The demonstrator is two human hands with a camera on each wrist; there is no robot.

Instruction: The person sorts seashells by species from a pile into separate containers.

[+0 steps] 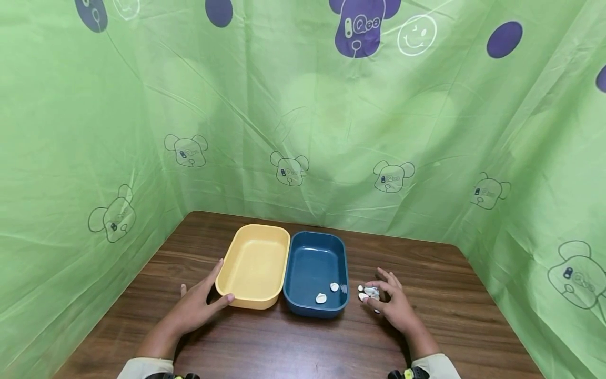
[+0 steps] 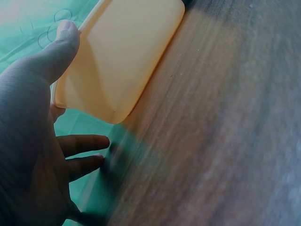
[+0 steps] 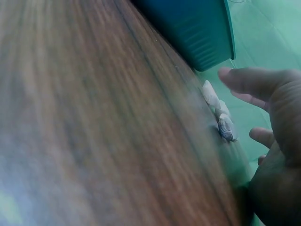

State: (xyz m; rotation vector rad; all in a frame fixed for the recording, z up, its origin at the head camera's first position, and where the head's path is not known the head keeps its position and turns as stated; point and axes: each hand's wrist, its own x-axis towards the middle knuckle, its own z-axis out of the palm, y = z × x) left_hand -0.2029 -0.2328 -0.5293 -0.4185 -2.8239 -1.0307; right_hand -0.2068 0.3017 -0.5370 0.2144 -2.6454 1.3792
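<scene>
My left hand (image 1: 195, 307) touches the near-left corner of a yellow plastic bin (image 1: 255, 303), its thumb at the near rim and index finger along the left side. In the left wrist view, other fingers (image 2: 83, 146) extend below the bin's corner, free of it. A blue bin (image 1: 313, 311) stands against the yellow one and holds two white seashells (image 1: 321, 298). To its right, my right hand (image 1: 395, 304) hovers over a small pile of seashells (image 1: 371, 290), partly covering it. In the right wrist view, its thumb and fingers are apart, with shells (image 3: 226, 128) lying on the table beyond.
Both bins stand on a dark wood-grain table (image 1: 255, 342). A green curtain (image 1: 303, 121) with cartoon bear prints encloses the table's back and sides. The inside of the yellow bin shows only its bare floor.
</scene>
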